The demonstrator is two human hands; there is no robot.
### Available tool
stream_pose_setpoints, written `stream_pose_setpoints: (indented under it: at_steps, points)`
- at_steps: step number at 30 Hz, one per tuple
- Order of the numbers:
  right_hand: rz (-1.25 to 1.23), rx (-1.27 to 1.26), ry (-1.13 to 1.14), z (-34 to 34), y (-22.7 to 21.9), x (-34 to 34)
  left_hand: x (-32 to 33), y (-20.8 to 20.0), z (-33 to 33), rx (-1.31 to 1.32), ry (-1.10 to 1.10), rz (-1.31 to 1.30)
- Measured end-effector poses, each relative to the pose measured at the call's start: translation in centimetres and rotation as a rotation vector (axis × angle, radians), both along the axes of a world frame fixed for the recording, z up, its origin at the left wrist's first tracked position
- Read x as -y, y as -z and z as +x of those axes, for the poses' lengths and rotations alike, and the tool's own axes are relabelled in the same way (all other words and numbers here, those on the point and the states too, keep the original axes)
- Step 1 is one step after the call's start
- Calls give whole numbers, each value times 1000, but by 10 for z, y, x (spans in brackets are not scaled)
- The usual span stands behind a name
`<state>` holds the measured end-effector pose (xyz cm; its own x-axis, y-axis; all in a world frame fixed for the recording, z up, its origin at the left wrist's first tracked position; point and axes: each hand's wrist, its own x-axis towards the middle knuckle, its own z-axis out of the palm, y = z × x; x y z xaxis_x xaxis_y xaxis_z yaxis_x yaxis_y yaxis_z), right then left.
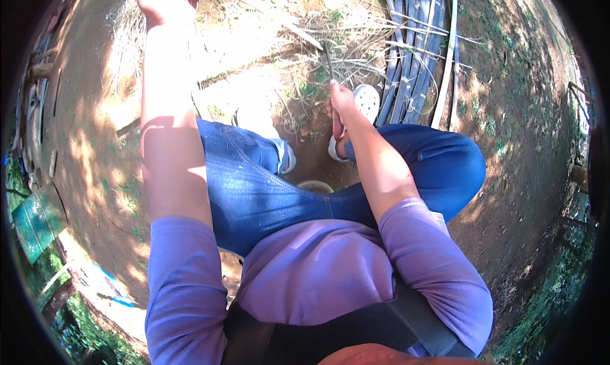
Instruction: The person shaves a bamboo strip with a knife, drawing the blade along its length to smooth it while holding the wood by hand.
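My left hand [168, 6] reaches far forward on the left, partly cut off by the upper edge. Its fingers are closed at the end of a long pale split strip [270, 14], which looks like bamboo or cane. The strip slants right and down, its other end close to a thin dark blade. That blade belongs to a knife [328, 61], gripped in my right hand [341, 103] between my knees and pointing away from me. The handle is mostly hidden by my fingers. Pale curled shavings [311, 69] lie on the ground around the knife tip.
A bundle of long dark strips [413, 53] lies ahead on the right, with pale strips [447, 63] beside it. My white clog [366, 101] stands beside the right hand. Far left is a green panel [38, 219]. Strong sunlight washes out the ground ahead.
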<state>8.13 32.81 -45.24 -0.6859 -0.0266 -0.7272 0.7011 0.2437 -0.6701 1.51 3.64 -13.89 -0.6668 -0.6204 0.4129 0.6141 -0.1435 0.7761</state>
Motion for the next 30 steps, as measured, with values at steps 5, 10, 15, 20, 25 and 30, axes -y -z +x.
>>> stream_pose_setpoints:
  at_steps: [5, 10, 15, 20, 25, 30]
  points:
    - [-194, 10, 68, 18, -43, 42, 13, -13, 15, 8, -54, -13]
    - [-289, -189, 15, 24, -88, 74, 19, -14, 19, 17, -77, -11]
    - [-314, -280, -69, 32, -110, 81, 19, -14, 16, 21, -73, -2]
    - [-317, -263, -4, 30, -101, 73, 13, -2, 3, 13, -22, 30]
    - [-327, -262, 21, 33, -103, 82, 15, -3, 7, 15, -33, 25]
    - [-175, -454, -119, 36, -63, 90, 25, -18, 22, 13, -72, -8]
